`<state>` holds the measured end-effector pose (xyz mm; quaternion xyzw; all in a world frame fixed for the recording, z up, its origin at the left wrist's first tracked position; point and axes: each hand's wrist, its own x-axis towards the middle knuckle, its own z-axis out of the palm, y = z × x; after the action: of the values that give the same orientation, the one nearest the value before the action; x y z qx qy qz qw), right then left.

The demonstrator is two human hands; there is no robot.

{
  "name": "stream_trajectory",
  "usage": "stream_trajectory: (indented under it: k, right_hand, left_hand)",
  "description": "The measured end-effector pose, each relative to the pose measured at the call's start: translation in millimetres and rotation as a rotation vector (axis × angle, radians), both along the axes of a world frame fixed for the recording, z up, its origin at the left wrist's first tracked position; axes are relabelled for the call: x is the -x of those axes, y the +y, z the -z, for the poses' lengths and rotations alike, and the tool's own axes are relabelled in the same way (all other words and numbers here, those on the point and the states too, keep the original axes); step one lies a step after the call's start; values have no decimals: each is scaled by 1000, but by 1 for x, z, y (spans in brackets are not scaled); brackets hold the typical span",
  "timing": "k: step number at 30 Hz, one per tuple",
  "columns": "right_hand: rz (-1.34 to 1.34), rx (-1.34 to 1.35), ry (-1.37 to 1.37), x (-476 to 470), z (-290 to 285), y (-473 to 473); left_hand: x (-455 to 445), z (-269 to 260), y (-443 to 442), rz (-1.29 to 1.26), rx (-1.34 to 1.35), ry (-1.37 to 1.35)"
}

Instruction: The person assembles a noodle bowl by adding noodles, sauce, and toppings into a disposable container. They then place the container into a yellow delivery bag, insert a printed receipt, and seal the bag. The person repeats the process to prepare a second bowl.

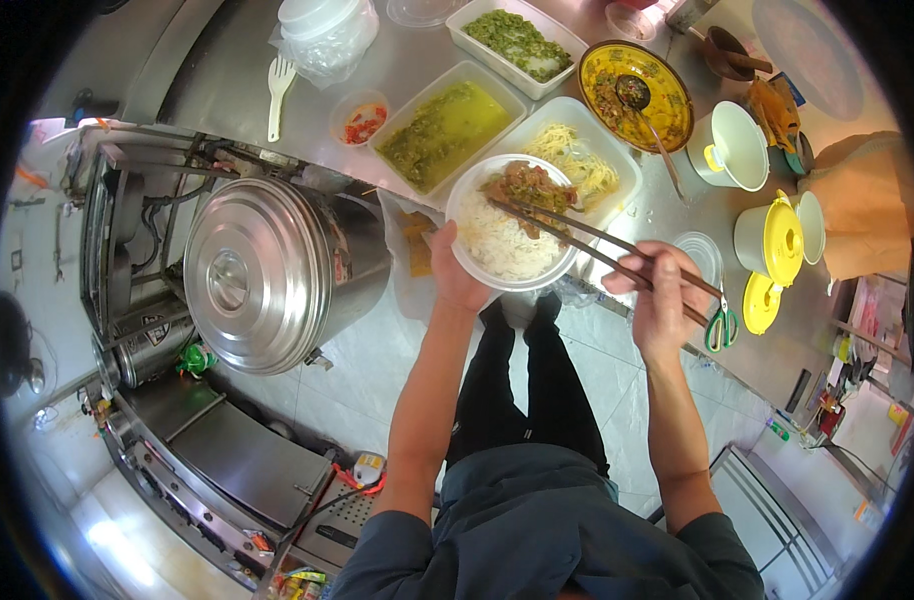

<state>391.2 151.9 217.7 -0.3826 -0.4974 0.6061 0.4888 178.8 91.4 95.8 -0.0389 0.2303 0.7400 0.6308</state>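
My left hand (460,274) holds a round white plastic bowl (494,281) by its near left side, over the edge of the steel counter. White rice (505,244) fills much of the bowl, and a brown-green stewed topping (530,187) lies on its far side. In my right hand (663,292) is a pair of dark chopsticks (599,238), their tips resting at the topping and rice. Partly hidden behind the bowl is a translucent tub (629,161) with pale yellow shreds (577,161). A tub of green vegetables in yellow-green liquid (457,124) stands to its left.
Farther back sit a tray of chopped greens (513,45) and a yellow bowl (678,82) with a ladle (637,97). Green-handled scissors (722,326) and yellow-lidded tubs (772,236) are at right. A large lidded steel pot (258,274) stands left; a white fork (278,97) lies on the counter.
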Motion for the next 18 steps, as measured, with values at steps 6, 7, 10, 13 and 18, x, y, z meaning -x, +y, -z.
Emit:
stream_trajectory:
  k: [6, 7, 10, 13, 18]
  right_hand:
    - [7, -69, -106, 1, 2, -3]
    - [30, -200, -50, -5, -2, -6]
    - [16, -387, -371, -4, -5, -14]
    - [-88, -628, -552, 12, 0, -20]
    - [-115, -775, -545, 19, -1, -25]
  left_hand:
    - [-6, -3, -1, 14, -59, -37]
    - [-8, -4, -2, -7, -35, -11]
    - [-14, -7, 2, -54, -25, -2]
    - [-21, -10, 7, -70, -13, 23]
    - [-23, -14, 9, -99, -2, 31]
